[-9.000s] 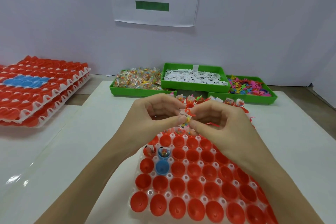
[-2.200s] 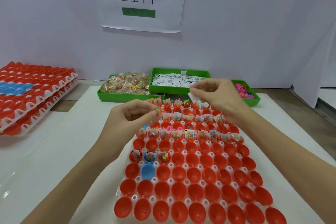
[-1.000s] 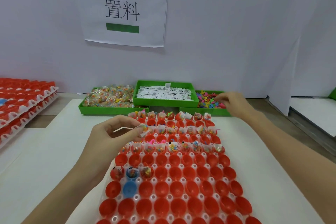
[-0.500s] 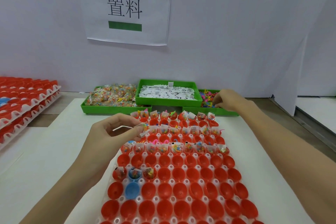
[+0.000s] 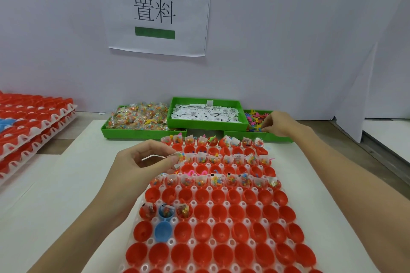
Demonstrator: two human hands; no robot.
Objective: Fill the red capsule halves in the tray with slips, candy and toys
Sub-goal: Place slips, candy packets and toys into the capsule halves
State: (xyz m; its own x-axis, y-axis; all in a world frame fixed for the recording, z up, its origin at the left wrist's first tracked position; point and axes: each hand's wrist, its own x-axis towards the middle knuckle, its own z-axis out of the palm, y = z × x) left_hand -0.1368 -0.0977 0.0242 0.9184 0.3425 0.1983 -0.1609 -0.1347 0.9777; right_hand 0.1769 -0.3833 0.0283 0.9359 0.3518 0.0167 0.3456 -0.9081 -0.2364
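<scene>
A white tray (image 5: 193, 188) of red capsule halves lies before me; far rows and three near-left cups hold slips and candy, near rows are bare. My left hand (image 5: 142, 166) hovers at the tray's left edge and pinches a candy packet with a white slip (image 5: 180, 158). My right hand (image 5: 279, 124) reaches into the green toy bin (image 5: 257, 121) at the back right, fingers curled among the coloured toys. Whether a toy is pinched I cannot see. The slip bin (image 5: 206, 115) and candy bin (image 5: 137, 119) stand to its left.
Two blue capsule halves (image 5: 163, 230) sit in the tray's near-left part. Stacked trays of red halves (image 5: 33, 119) stand at the far left. A paper sign (image 5: 155, 11) hangs on the white wall behind the bins. A white mat covers the table.
My right hand went from the slip bin to the toy bin and now digs among the toys. My left hand keeps holding the candy and slip at the tray's left edge.
</scene>
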